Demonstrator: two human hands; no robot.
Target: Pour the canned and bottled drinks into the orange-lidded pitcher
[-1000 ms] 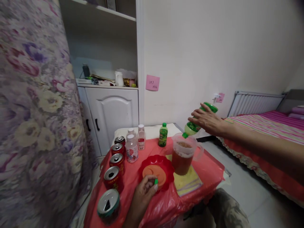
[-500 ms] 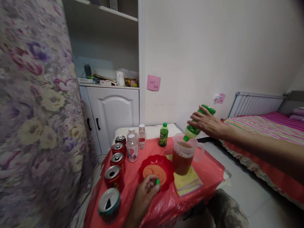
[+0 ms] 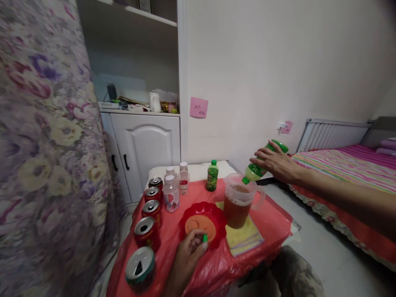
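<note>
Apparently mid-pour, the right hand [image 3: 276,163] curls its fingers round a tilted green plastic bottle [image 3: 254,171] over a largely filled translucent plastic jug [image 3: 236,211]; the left hand [image 3: 189,252] pinches a green plastic cap [image 3: 205,238].

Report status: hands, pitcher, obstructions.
Right hand holds green bottle tilted mouth-down at pitcher. Left hand pinches small green piece, likely a cap. Pitcher holds frothy brown liquid. No visible obstruction between bottle and pitcher.

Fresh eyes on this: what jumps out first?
Probably the right hand, at the right, holding a green bottle tilted neck-down by the rim of the brown-filled pitcher. Next, front and centre, the left hand pinches a small green object by the red scalloped dish. Five cans line the table's left side.
</note>
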